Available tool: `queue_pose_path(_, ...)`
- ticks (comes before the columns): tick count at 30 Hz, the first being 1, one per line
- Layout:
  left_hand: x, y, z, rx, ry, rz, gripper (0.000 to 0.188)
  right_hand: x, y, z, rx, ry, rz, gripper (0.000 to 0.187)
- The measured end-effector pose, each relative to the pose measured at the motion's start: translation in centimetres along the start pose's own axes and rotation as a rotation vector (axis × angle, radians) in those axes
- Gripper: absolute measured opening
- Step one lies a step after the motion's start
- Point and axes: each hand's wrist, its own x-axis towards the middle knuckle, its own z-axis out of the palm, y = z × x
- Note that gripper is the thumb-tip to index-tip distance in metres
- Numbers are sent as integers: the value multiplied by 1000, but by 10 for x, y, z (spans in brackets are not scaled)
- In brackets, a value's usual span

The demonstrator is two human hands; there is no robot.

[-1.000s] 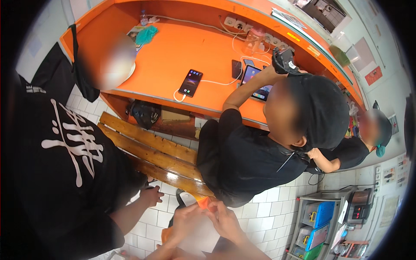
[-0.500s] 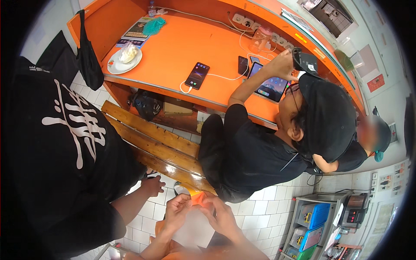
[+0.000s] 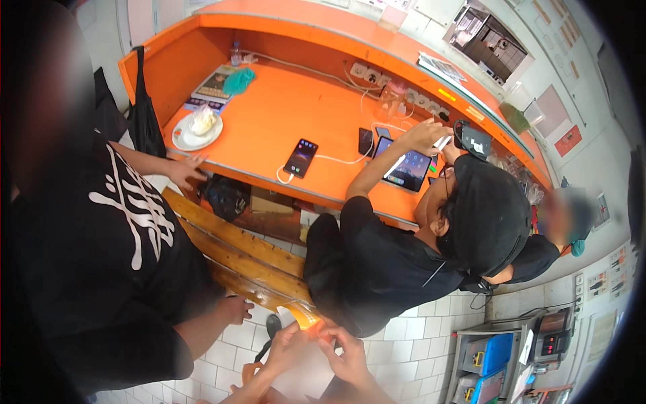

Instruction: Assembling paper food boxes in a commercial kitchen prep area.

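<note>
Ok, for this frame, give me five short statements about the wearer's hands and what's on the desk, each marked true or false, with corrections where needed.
1. The wearer's left hand and right hand both hold an orange-and-yellow item. True.
2. A lit phone lies on the orange desk. True.
3. The white plate is to the right of that phone in the picture. False: it is to the left.
4. The tablet has a dark screen. False: its screen is lit.
5. A crumpled teal bundle lies farther back on the desk than the plate. True.
</note>
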Motion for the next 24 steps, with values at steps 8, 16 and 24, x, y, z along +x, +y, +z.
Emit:
queue_pose_path(8, 2, 19, 14, 6, 56, 103, 34, -2, 18, 0, 260, -1, 120, 20)
queue_pose_path(16, -5, 4, -1, -199, 63, 35, 9, 0, 10, -2, 268, -24, -9, 19)
queue_pose_path(24, -5, 0, -13, -192, -60, 46, 10, -7, -10, -10, 66, 24, -80, 18)
